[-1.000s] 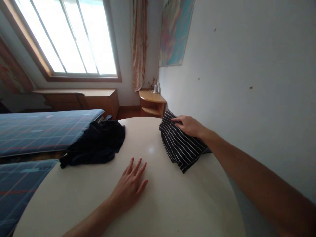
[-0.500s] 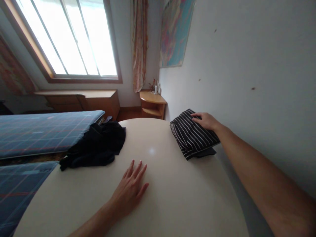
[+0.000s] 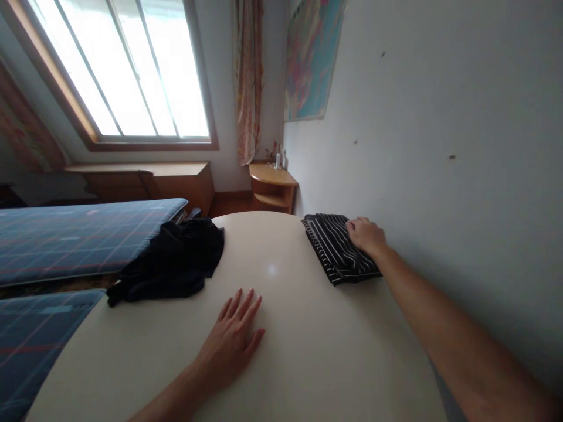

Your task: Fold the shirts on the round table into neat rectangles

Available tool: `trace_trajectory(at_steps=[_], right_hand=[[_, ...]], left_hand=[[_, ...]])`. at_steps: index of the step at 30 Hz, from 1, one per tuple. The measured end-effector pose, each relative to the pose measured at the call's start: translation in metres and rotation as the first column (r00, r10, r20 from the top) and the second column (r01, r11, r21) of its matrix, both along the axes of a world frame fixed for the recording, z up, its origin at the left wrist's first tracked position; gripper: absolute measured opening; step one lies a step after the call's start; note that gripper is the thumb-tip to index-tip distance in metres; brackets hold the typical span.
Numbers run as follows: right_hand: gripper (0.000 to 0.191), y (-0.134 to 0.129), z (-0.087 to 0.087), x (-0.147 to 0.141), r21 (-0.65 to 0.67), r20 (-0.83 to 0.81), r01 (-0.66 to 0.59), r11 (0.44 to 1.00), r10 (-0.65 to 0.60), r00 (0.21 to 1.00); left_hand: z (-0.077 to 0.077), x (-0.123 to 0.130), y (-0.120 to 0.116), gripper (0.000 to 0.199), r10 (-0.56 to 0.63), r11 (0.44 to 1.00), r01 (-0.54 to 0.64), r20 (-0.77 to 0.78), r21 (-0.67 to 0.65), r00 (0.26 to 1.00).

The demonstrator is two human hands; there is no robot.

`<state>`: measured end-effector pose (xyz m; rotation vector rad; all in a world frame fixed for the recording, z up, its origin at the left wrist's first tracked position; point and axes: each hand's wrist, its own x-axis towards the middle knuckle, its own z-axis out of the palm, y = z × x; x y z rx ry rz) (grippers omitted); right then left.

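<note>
Resting at two o'clock on the worktop [image 3: 303, 357], the striped cloth [image 3: 328, 241] meets the curled right hand [image 3: 368, 235], grip unclear; the left hand [image 3: 233, 341] lies spread, empty. A sideways drag could rumple the folds.

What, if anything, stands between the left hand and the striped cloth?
Nothing visible; only tabletop separates the left hand from the striped cloth. The dark cloth lies left of that path, the right hand at the striped cloth's right.

On table [image 3: 299, 351]: garment [image 3: 176, 255] left, cloth [image 3: 332, 246] right | mattresses [image 3: 79, 237] left of table | desk [image 3: 176, 170] behind, below window [image 3: 132, 70]
</note>
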<state>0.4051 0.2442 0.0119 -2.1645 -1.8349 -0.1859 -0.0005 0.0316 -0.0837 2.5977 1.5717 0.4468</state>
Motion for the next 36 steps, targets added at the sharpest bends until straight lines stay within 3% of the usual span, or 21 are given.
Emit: trace_trajectory(at_steps=[3,7,11,14,17,19,20,23,26,29,32,36], right_hand=[[0.063,-0.007,0.0,-0.025,0.007,-0.075,-0.014,1.0,0.015,0.997],[0.082,-0.021,-0.021,-0.042,-0.124,-0.162,-0.015,0.992,-0.006,0.987],[0.081,-0.028,-0.04,-0.039,-0.132,-0.174,-0.02,0.991,-0.003,0.985],[0.074,-0.03,-0.033,-0.036,-0.121,-0.208,-0.034,0.992,0.009,0.978],[0.056,-0.039,-0.014,-0.046,0.069,-0.233,-0.014,0.998,0.029,0.972],[0.047,-0.054,-0.004,-0.065,0.27,-0.192,-0.088,0.959,0.143,0.971],[0.043,-0.064,-0.002,-0.077,0.336,-0.145,-0.193,0.922,0.253,0.957],[0.038,-0.096,-0.015,-0.117,0.329,-0.044,-0.488,0.809,0.529,0.847],[0.039,-0.121,-0.045,-0.146,0.181,-0.115,-0.598,0.781,0.621,0.775],[0.046,-0.131,-0.07,-0.153,0.023,-0.219,-0.633,0.774,0.622,0.752],[0.048,-0.131,-0.078,-0.147,-0.051,-0.269,-0.647,0.761,0.613,0.743],[0.049,-0.128,-0.074,-0.14,-0.069,-0.287,-0.661,0.747,0.62,0.731]], left_hand=[[0.001,0.0,0.0,0.057,0.001,1.0,-0.001,-0.031,-0.014,1.0],[0.001,0.0,0.0,0.057,0.007,1.0,-0.007,-0.037,-0.021,0.999],[-0.001,-0.001,0.001,0.056,0.002,1.0,-0.003,-0.024,-0.016,1.0],[-0.001,-0.001,0.0,0.056,0.002,1.0,-0.002,-0.014,-0.007,1.0],[-0.001,0.0,0.0,0.054,0.005,1.0,-0.005,-0.006,-0.005,1.0],[0.0,-0.002,0.004,0.052,0.0,1.0,0.0,0.006,-0.007,1.0],[0.001,-0.005,0.007,0.051,0.004,1.0,-0.004,0.018,0.003,1.0],[0.007,-0.026,0.023,0.046,0.102,0.987,-0.112,0.086,0.117,0.991],[0.012,-0.06,0.041,0.045,0.291,0.91,-0.325,0.158,0.26,0.943],[0.013,-0.093,0.053,0.05,0.501,0.789,-0.544,0.215,0.285,0.839],[0.013,-0.11,0.062,0.054,0.618,0.7,-0.659,0.229,0.275,0.752],[0.022,-0.116,0.078,0.056,0.699,0.659,-0.714,0.158,0.235,0.697]])
